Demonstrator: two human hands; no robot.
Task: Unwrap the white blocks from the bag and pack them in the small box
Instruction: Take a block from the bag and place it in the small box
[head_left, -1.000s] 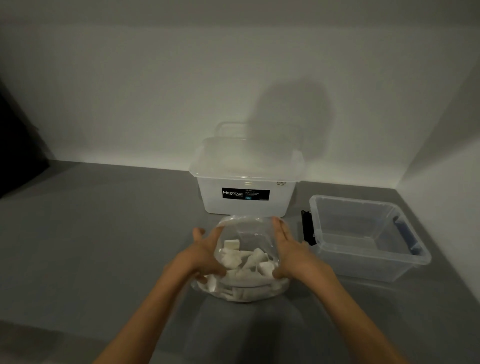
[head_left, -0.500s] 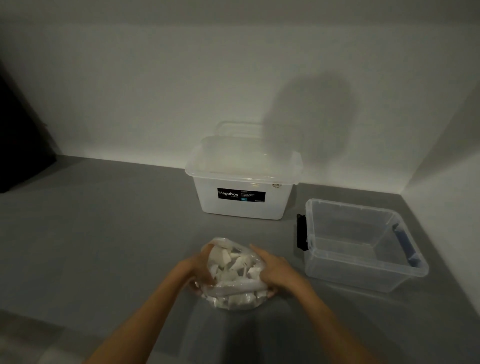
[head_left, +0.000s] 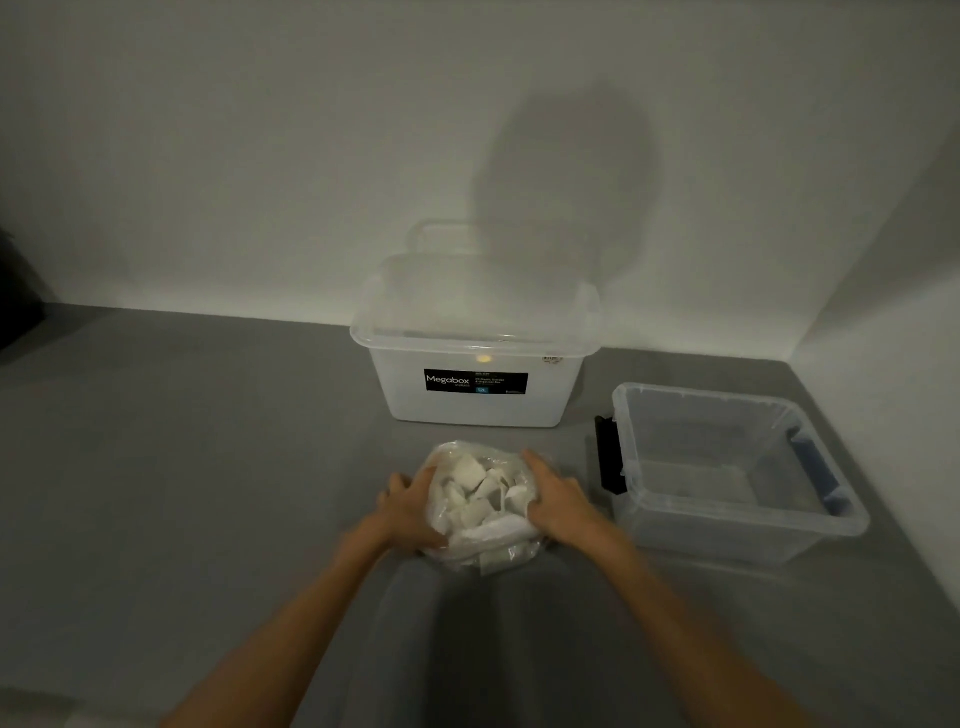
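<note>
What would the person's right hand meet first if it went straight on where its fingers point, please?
The right hand, gripping the clear plastic bag of white blocks, points forward and slightly left; past the bag it would probably meet the large lidded translucent box, though depth is unclear.

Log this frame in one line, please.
step: opening bag | left grip: holds bag left side | right grip: holds bag right side | white blocks: in bag | small box: empty, right of bag
</note>
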